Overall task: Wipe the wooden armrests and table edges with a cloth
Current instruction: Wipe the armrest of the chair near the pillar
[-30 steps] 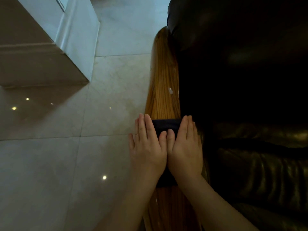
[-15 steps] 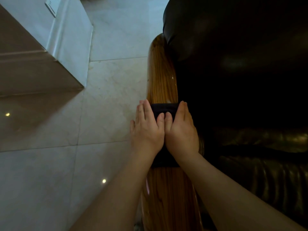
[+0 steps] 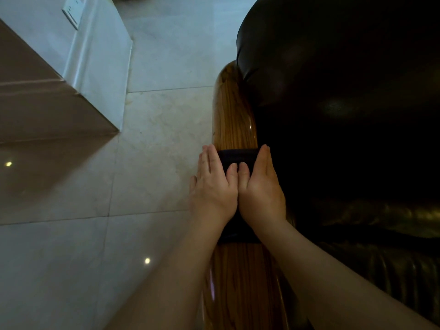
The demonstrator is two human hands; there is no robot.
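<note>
Two hands share one dark cloth [image 3: 239, 155] in the head view, the only view supplied. The cloth lies draped across the top of the wooden armrest [image 3: 234, 115], about midway along its visible length, its far edge showing beyond the fingertips and its near edge showing below the wrists. The left hand [image 3: 214, 189] rests flat on the cloth's outer side, fingers extended and together, reaching over the armrest's floor-side edge. The right hand [image 3: 260, 189] rests on the inner side, next to the dark leather sofa [image 3: 345, 103], fingers likewise straight. Neither hand pinches or closes on the cloth — both press it down with open palms, thumbs touching at the centre line.

This placement probably serves the wipe: two palms side by side cover the armrest's full width, so that one pass would clean top and both rounded edges, and downward pressure keeps the cloth from bunching. Glossy bare wood lies ahead, towards the sofa back, and behind, near the forearms.

No table edge is in view. No brand, label or legible writing appears — a white wall switch plate [image 3: 70, 13] on the pillar at upper left carries nothing readable, and the tiled floor [image 3: 154, 139] shows only light reflections.
</note>
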